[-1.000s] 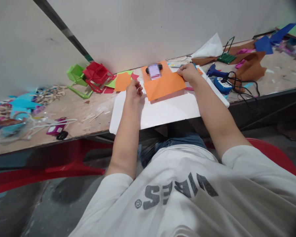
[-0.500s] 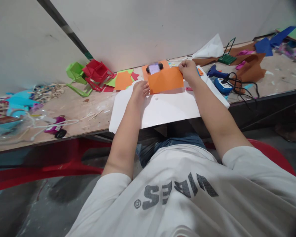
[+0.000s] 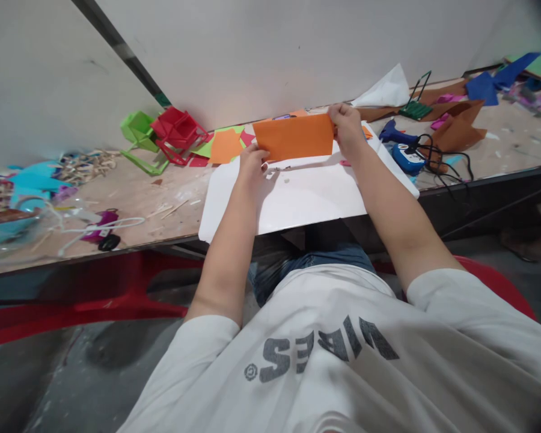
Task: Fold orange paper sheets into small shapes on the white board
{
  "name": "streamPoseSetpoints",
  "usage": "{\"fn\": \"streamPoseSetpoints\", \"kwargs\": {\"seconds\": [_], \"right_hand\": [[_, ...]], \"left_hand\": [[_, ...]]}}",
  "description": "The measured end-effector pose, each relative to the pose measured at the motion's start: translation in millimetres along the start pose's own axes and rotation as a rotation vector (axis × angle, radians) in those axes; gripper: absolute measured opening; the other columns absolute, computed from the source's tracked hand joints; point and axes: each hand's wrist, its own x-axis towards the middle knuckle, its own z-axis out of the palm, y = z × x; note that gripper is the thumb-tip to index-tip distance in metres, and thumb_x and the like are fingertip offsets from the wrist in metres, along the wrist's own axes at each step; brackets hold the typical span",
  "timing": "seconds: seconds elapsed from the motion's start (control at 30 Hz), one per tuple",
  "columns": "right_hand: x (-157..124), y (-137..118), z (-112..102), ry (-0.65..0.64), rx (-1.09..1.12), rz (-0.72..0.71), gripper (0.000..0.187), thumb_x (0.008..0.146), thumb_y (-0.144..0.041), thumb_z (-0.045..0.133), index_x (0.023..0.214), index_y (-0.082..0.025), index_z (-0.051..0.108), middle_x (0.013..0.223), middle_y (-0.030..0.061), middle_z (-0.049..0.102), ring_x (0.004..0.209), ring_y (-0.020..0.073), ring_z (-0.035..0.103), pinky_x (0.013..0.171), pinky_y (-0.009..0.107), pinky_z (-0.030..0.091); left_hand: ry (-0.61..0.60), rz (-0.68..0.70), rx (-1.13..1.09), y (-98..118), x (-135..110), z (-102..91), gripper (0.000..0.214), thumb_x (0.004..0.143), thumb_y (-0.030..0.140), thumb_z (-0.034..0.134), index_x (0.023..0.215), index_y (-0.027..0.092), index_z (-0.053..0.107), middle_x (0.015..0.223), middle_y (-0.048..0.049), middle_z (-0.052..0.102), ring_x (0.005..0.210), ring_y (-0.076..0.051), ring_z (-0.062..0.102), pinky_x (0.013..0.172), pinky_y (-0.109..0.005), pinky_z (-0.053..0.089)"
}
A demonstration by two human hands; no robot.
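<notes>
Both hands hold up an orange rectangular sheet [image 3: 295,137], which looks like paper or felt, above a white board [image 3: 311,198]. My right hand [image 3: 348,129] pinches its upper right corner. At the lower left corner, my left hand [image 3: 252,163] has its fingers closed on the edge. Most of whatever lies behind the sheet is hidden; a thin strip of it shows over the top edge. Small scraps [image 3: 283,171] lie on the board under the sheet.
Left of the board are an orange piece [image 3: 225,147], a small red chair-like model [image 3: 177,131] and a green one [image 3: 138,130]. Wooden sticks [image 3: 88,166] and a purple device [image 3: 101,226] lie farther left. A blue glue gun [image 3: 397,133] with black cord sits right.
The orange sheet has risen and shifted left, now covering the dark-ended object that showed behind it. My left hand has moved slightly up and closed on its left corner.
</notes>
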Motion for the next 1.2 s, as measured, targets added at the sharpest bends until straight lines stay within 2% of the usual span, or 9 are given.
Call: {"fn": "streamPoseSetpoints", "kwargs": {"seconds": [0.13,0.23,0.43,0.57,0.67,0.77,0.87,1.03,1.2], "right_hand": [[-19.2,-19.8,10.5,-0.191,0.22,0.13,0.086,0.103,-0.11,0.055,0.088,-0.026,0.063,0.08,0.002,0.072,0.071,0.0155,0.062,0.064,0.03,0.047],[-29.1,-17.3,24.1,-0.237,0.087,0.164,0.063,0.112,-0.082,0.081,0.095,-0.022,0.073,0.095,0.0045,0.084,0.08,0.0142,0.073,0.065,0.027,0.047],[-43.5,6.5,55.5,-0.442,-0.094,0.218,0.049,0.075,-0.046,0.12,0.092,-0.023,0.08,0.079,-0.0007,0.076,0.076,0.018,0.067,0.075,0.034,0.058],[-46.8,13.0,62.0,-0.277,-0.12,0.08,0.048,0.078,-0.039,0.116,0.08,-0.026,0.069,0.076,-0.0015,0.07,0.083,0.0218,0.066,0.081,0.038,0.061],[-48.6,11.2,62.4,-0.119,-0.156,0.033,0.042,0.09,-0.029,0.105,0.079,-0.027,0.065,0.077,-0.0024,0.066,0.08,0.0197,0.061,0.08,0.037,0.057],[-52.8,6.8,65.3,-0.059,-0.186,0.051,0.042,0.095,-0.021,0.098,0.076,-0.027,0.061,0.076,-0.0034,0.062,0.077,0.0182,0.056,0.077,0.035,0.053],[-57.8,3.7,70.0,-0.063,-0.174,0.061,0.046,0.095,-0.022,0.097,0.074,-0.027,0.056,0.076,-0.0029,0.06,0.077,0.0188,0.054,0.074,0.035,0.051],[-60.5,4.4,73.7,-0.066,-0.13,0.061,0.043,0.094,-0.028,0.099,0.078,-0.027,0.059,0.077,-0.0033,0.06,0.077,0.0179,0.055,0.077,0.034,0.055],[-56.2,8.4,74.1,-0.041,-0.128,0.068,0.04,0.091,-0.034,0.099,0.08,-0.027,0.061,0.077,-0.003,0.063,0.079,0.0182,0.058,0.077,0.033,0.056]], "left_hand": [[-0.012,0.069,-0.149,8.7,-8.9,1.9,0.027,0.091,0.023,0.085,0.084,0.024,0.059,0.122,-0.0045,0.081,0.122,-0.025,0.079,0.099,-0.036,0.06],[-0.155,0.117,-0.258,14.2,-21.7,6.7,0.043,0.089,0.029,0.094,0.075,0.022,0.053,0.131,-0.0063,0.084,0.131,-0.031,0.083,0.1,-0.038,0.067],[-0.241,0.026,-0.334,19.4,-34.6,15.1,0.034,0.087,0.034,0.106,0.085,0.024,0.073,0.134,-0.0089,0.088,0.131,-0.037,0.087,0.104,-0.046,0.075],[-0.318,0.028,-0.387,20.0,-29.6,14.4,0.054,0.102,0.075,0.094,0.117,0.023,0.085,0.133,-0.0146,0.091,0.138,-0.038,0.087,0.108,-0.045,0.075],[-0.34,-0.006,-0.323,12.2,-24.9,16.0,0.072,0.102,0.091,0.085,0.12,0.022,0.084,0.128,-0.0169,0.092,0.134,-0.038,0.089,0.098,-0.041,0.076],[-0.207,-0.003,-0.186,-2.8,-21.2,20.0,0.054,0.086,0.064,0.11,0.113,0.026,0.082,0.114,-0.0092,0.093,0.115,-0.033,0.093,0.084,-0.034,0.073],[-0.133,0.027,-0.118,-14.9,-18.9,21.9,0.047,0.076,0.041,0.115,0.105,0.025,0.081,0.104,-0.0065,0.092,0.101,-0.03,0.092,0.083,-0.035,0.072],[-0.132,0.059,-0.11,-17.3,-18.6,18.5,0.047,0.077,0.044,0.115,0.104,0.026,0.081,0.104,-0.0082,0.091,0.1,-0.031,0.091,0.084,-0.038,0.071],[-0.133,0.061,-0.119,-15.3,-17.4,18.3,0.048,0.08,0.047,0.116,0.102,0.026,0.078,0.101,-0.0068,0.09,0.082,-0.023,0.085,0.065,-0.03,0.063]]}}
